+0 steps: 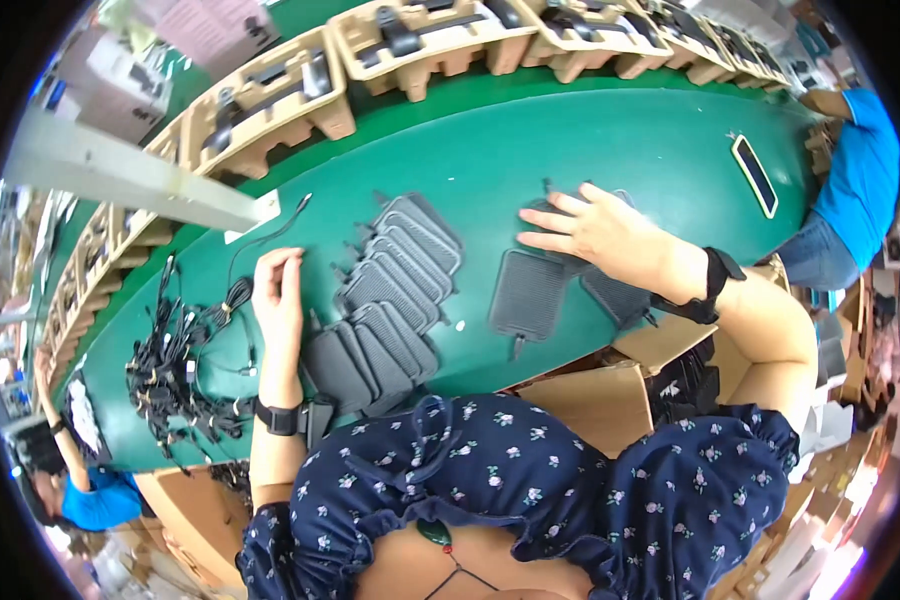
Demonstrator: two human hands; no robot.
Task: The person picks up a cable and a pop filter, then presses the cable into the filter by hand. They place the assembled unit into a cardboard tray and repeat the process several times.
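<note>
a row of flat dark pads (395,275) is laid on the green tabletop (490,140), each partly overlapped by its neighbour; that part of the work looks done. to its right, a loose pad (528,295) is left flat and apart from the row, and more pads (618,298) are partly hidden under the right hand (598,232), so the sorting is judged only partway along. the right hand is held with fingers spread and unclenched; whether a pad is touched cannot be told. the left hand (278,300) is held beside the row with fingertips drawn together; whether anything thin is pinched there cannot be told. at the far left, black cables (175,370) are heaped in tied bundles, seemingly left unused, with none seen joined to a pad. by the body, an open cardboard box (590,405) is placed.
</note>
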